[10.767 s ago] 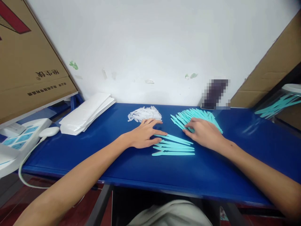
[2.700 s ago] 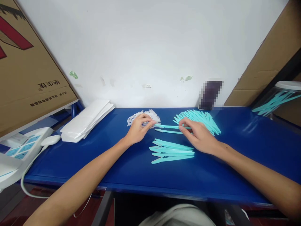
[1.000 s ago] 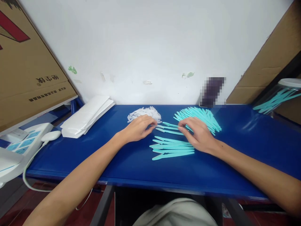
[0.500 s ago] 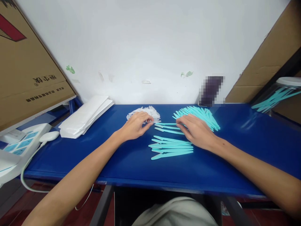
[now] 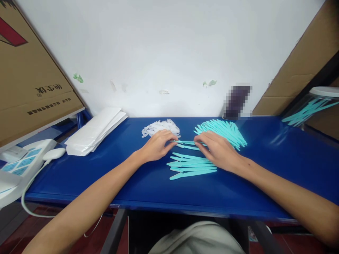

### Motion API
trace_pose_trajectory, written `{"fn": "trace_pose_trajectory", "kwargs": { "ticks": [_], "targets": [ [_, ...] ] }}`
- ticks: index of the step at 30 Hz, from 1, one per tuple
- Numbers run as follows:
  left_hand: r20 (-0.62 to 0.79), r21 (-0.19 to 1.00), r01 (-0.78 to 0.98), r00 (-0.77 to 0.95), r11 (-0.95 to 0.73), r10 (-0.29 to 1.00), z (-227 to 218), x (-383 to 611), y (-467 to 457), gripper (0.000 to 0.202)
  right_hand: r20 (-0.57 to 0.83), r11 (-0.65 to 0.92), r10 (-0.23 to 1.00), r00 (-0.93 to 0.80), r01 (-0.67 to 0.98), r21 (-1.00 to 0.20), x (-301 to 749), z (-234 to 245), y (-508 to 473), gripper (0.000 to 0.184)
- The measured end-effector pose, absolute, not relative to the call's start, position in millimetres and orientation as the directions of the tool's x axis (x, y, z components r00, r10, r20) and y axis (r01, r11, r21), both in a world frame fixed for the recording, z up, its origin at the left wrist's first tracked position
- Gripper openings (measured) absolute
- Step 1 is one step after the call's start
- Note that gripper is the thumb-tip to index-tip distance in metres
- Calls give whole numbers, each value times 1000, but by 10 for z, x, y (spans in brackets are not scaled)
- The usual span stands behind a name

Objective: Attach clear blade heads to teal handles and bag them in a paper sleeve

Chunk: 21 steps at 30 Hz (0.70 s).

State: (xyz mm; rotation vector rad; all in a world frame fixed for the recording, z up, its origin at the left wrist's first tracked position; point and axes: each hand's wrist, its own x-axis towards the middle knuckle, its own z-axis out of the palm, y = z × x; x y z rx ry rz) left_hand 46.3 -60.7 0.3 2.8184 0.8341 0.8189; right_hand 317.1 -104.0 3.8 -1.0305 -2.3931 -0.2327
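A teal eyebrow razor [image 5: 185,141] is stretched level between my two hands, just above the table. The fingertips of my left hand [image 5: 160,144] pinch its left, blade end; whether a small clear cap is between them too is hidden. My right hand [image 5: 218,150] grips the handle end with thumb and fingers. Under this razor lie a couple more teal razors [image 5: 188,147], partly covered by my right hand. Nearer to me rests a row of several razors [image 5: 194,171], blade ends to the left. Behind my left hand sits a heap of small translucent white caps [image 5: 161,126].
A big pile of teal razors [image 5: 221,128] fans out behind my right hand on the blue table [image 5: 148,187]. White packets [image 5: 94,132] and a power strip [image 5: 31,160] with a cable stand left. A phone [image 5: 237,102] leans on the wall; a clear jar [image 5: 312,109] is far right.
My hands have come closer together, the right one moving left along the razor, so less of it shows between them. Both sit slightly lower in view.
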Motion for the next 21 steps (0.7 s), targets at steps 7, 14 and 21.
{"fn": "trace_pose_trajectory", "kwargs": {
  "ticks": [7,14,21],
  "targets": [
    [397,88,569,733,-817,553,46,406,-556,33,446,631,711,-543,773,-64,3228,-17,-989,17],
    [337,-122,728,669,-674,662,88,133,-405,27,373,608,755,-539,788,-92,3251,-46,-954,19],
    [258,-190,739,673,-646,694,85,112,-392,22,302,703,700,-648,700,-127,3239,81,-1038,22]
  ]
}}
